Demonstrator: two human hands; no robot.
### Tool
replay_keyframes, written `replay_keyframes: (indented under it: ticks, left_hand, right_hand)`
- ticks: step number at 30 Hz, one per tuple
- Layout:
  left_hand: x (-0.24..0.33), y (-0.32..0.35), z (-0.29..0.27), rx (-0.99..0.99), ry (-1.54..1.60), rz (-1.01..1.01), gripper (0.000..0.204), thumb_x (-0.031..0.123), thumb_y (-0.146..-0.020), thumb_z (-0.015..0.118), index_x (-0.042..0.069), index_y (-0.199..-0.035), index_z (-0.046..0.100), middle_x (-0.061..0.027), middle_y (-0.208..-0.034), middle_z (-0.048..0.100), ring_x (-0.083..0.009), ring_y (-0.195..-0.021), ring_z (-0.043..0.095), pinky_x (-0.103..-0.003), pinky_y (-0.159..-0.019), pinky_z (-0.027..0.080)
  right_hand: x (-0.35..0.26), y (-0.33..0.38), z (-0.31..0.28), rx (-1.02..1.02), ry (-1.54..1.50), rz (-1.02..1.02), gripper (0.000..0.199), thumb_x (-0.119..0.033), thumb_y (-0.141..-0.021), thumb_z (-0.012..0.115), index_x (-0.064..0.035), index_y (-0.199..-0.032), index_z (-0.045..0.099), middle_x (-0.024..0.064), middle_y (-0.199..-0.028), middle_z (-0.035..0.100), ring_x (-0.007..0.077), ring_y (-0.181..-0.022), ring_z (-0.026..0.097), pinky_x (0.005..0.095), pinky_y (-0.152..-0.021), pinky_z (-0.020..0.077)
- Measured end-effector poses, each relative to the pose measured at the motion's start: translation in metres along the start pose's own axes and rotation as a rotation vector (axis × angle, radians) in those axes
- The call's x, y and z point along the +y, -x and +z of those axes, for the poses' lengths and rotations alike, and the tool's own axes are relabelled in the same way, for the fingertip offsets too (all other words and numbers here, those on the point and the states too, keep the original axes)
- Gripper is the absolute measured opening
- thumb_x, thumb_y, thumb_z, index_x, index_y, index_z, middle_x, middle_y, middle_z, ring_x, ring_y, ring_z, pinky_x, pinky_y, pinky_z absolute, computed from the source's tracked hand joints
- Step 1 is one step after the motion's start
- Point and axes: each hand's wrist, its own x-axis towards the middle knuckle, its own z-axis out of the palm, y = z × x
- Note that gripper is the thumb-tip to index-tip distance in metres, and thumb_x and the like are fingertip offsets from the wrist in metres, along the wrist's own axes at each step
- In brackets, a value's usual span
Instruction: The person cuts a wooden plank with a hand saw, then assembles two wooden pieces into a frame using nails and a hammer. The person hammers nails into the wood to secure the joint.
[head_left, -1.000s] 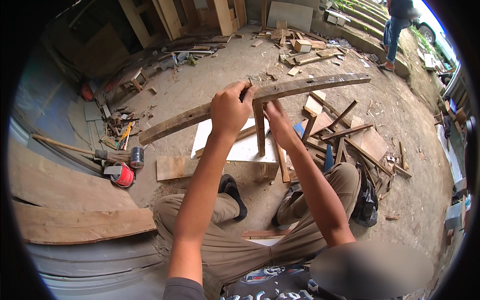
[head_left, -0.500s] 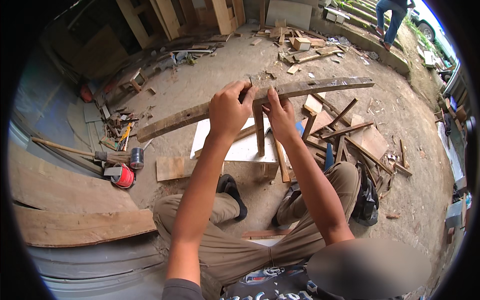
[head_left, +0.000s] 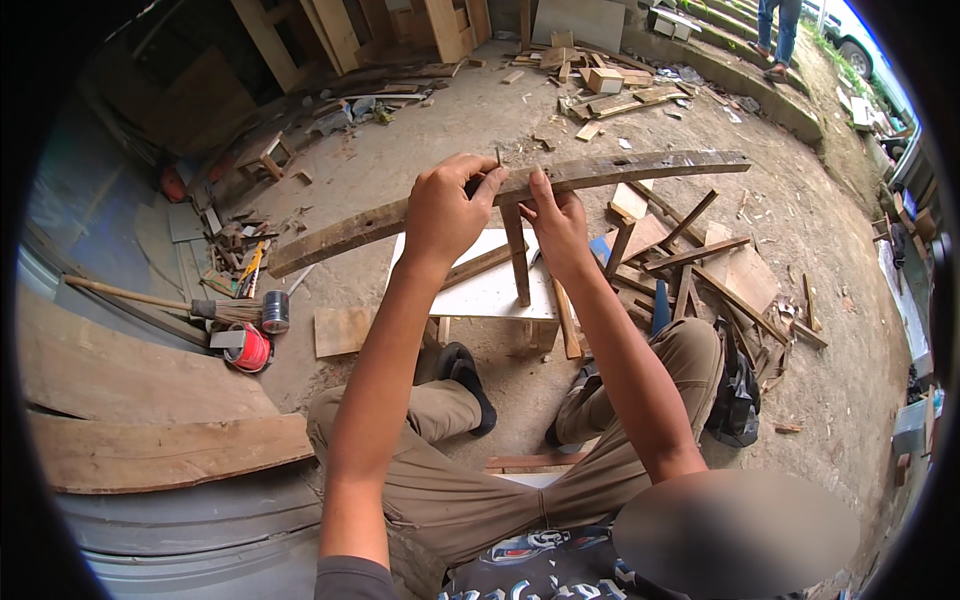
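Both my hands hold a long weathered wooden bar [head_left: 655, 170] up in front of me, tilted with its left end lower. A shorter wooden piece [head_left: 517, 255] hangs down from its middle, between the hands. My left hand [head_left: 448, 212] is closed around the bar, thumb and finger beside a thin nail [head_left: 498, 157] that sticks up. My right hand [head_left: 560, 225] grips the bar just right of the joint, thumb on the top face. Below lies a white board [head_left: 485, 300] with a wooden strip [head_left: 478, 267] on it. A wooden handle [head_left: 566, 325] rests at its right edge.
A heap of wooden strips [head_left: 690, 265] lies at the right, beside a black bag [head_left: 737, 400]. At the left are a broom [head_left: 215, 310], a can [head_left: 275, 312] and a red container [head_left: 253, 350]. Scrap wood [head_left: 610, 90] lies farther back. Someone's legs [head_left: 778, 35] show on the steps.
My left hand has shifted slightly left along the bar, and more of the nail shows. The bar stays nearly in place. The person on the steps has moved.
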Motion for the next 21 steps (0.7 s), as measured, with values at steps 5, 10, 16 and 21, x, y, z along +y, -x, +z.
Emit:
replay_keyframes:
  ticks: [5,10,16,21]
  left_hand:
    - [-0.005,0.003,0.001,0.023,-0.033,0.041,0.014,0.016,-0.088,0.07,0.003,-0.092,0.072,-0.0113,-0.091,0.071,-0.0289,-0.079,0.069,-0.037,-0.071,0.053]
    - [-0.005,0.004,0.002,-0.008,-0.05,0.049,0.016,0.016,-0.087,0.072,0.003,-0.095,0.072,-0.0098,-0.092,0.071,-0.0219,-0.08,0.07,-0.032,-0.07,0.052]
    - [-0.003,0.002,-0.002,-0.099,-0.151,0.066,0.027,0.021,-0.082,0.077,0.004,-0.101,0.072,-0.0106,-0.098,0.072,-0.0275,-0.093,0.07,-0.037,-0.081,0.053]
    - [-0.009,-0.001,-0.004,-0.228,-0.242,0.036,0.029,0.027,-0.08,0.077,0.005,-0.099,0.073,-0.0163,-0.1,0.071,-0.034,-0.092,0.069,-0.044,-0.08,0.054]
  right_hand:
    - [0.004,-0.001,-0.002,0.0,0.043,0.008,0.044,-0.045,-0.097,0.062,-0.0006,-0.098,0.066,0.0033,-0.089,0.063,0.01,-0.082,0.059,0.0299,-0.081,0.0518]
    - [0.001,0.0,0.001,0.003,0.025,-0.042,0.044,-0.044,-0.098,0.061,-0.0008,-0.097,0.067,0.0032,-0.087,0.063,0.0092,-0.079,0.056,0.0293,-0.076,0.0506]
    - [-0.005,0.002,0.007,0.028,-0.018,-0.058,0.042,-0.044,-0.099,0.06,-0.0023,-0.096,0.066,0.0024,-0.086,0.062,0.0095,-0.08,0.058,0.0285,-0.074,0.0508]
    - [-0.004,0.001,0.002,-0.026,0.016,-0.037,0.044,-0.045,-0.098,0.06,-0.0011,-0.1,0.064,0.0037,-0.092,0.063,0.0112,-0.087,0.062,0.0302,-0.082,0.0539]
